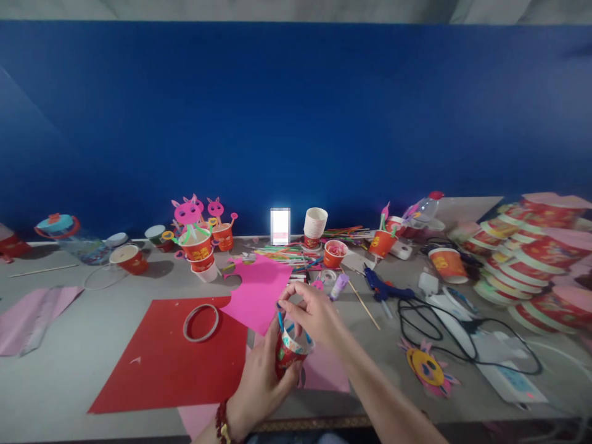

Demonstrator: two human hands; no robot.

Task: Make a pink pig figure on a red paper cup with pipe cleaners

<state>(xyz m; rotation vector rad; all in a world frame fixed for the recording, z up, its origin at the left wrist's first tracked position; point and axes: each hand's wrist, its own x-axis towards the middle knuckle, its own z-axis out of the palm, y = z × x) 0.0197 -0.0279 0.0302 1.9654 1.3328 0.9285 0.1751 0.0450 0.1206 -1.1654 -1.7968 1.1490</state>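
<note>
A red paper cup (294, 348) with a patterned pale inside tilts slightly in front of me. My left hand (261, 379) is wrapped round its lower side, fingers closed. A blue strip (280, 320), perhaps a straw, stands up at the cup's left rim. My right hand (311, 308) reaches over the cup from the right, its thumb and forefinger pinched at the strip's top end. More blue shows at the cup's far right rim. Under the hands lies pale pink paper (326, 370).
Red paper (171, 364) with a tape ring (185, 327) lies left, bright pink paper (259, 287) behind. A blue glue gun (383, 287) with black cable, a yellow face cutout (425, 367) and stacked cups (527, 265) are right. Decorated cups (197, 250) stand at the back left.
</note>
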